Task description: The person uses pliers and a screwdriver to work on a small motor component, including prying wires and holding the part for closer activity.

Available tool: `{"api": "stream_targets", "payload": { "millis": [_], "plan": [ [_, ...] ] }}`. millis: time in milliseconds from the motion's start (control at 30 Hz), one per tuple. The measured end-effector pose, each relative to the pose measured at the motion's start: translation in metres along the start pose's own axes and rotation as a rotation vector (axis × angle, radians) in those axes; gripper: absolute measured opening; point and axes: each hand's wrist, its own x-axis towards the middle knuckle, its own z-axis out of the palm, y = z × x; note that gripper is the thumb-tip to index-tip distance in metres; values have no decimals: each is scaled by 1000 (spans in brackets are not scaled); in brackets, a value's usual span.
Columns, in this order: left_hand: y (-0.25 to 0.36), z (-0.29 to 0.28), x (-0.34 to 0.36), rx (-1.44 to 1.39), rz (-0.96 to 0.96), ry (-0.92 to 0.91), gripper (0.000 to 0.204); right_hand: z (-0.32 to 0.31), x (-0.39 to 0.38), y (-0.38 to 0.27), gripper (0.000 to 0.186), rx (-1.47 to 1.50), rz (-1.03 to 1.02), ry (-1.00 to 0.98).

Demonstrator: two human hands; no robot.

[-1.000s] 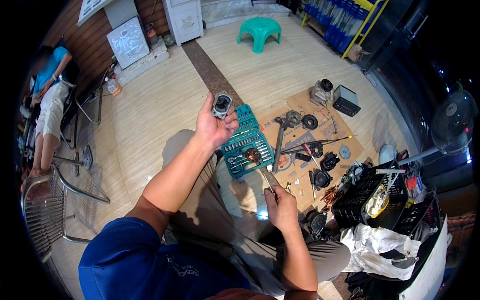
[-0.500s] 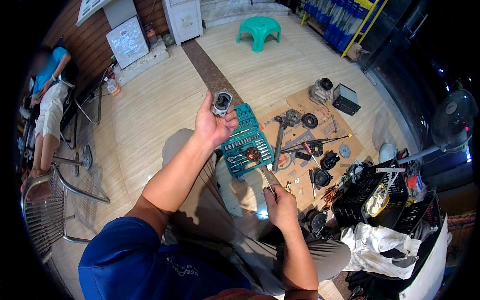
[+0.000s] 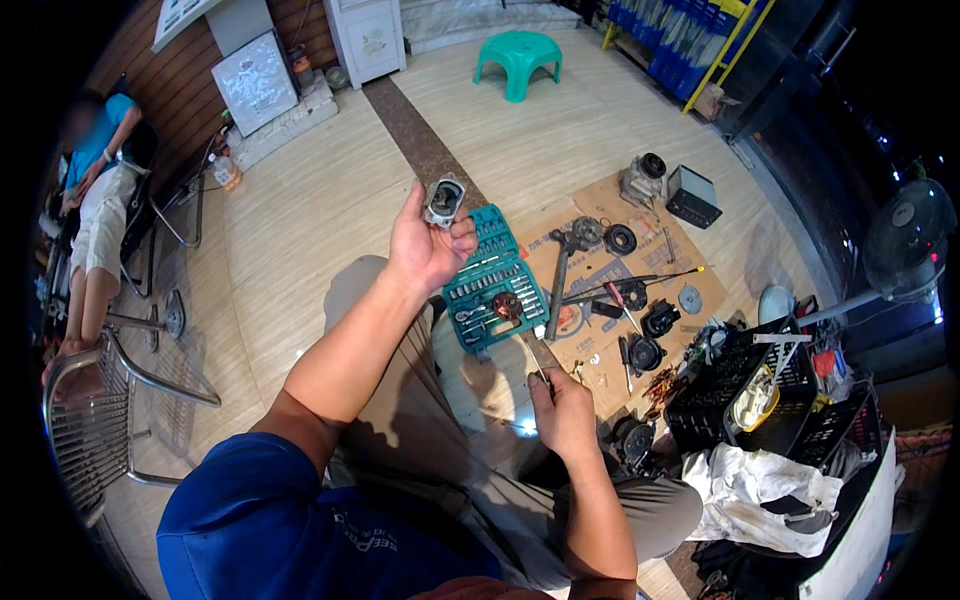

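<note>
My left hand (image 3: 430, 247), raised out in front, grips a small grey metal housing (image 3: 445, 202); its dark hollow side faces up and the fingers curl around its lower part. Lower and to the right, my right hand (image 3: 565, 412) is closed around a tool with a thin metal shaft (image 3: 540, 366). The shaft points away from me, while the palm and fingers hide most of its handle. Beyond the hands an opened green socket set case (image 3: 535, 300) lies on the floor, with a copper-coloured round part (image 3: 507, 306) resting on it. The two hands are well apart.
Right of the case, a cardboard sheet (image 3: 700, 262) carries a hammer (image 3: 560, 270), a red-handled screwdriver (image 3: 622, 304) and several dismantled parts. Black crates (image 3: 690, 400) and a fan (image 3: 908, 235) stand at right. A green stool (image 3: 518, 58) is far ahead; a person (image 3: 105, 170) sits at left.
The housing in my left hand has tilted slightly, showing more of its hollow inside. My right hand and the tool stay almost in place.
</note>
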Motion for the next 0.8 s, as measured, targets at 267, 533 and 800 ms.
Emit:
{"api": "stream_targets", "payload": {
  "millis": [267,533,800],
  "plan": [
    [3,-9,4,23,2,-50,56,-19,5,4,22,1043,130,-45],
    [1,-8,5,58,-33,-28,61,-116,-33,-61,19,1980,-657,-133],
    [13,-30,14,143,-45,-245,41,-141,-80,-87,17,1962,-908,-333]
  ]
}}
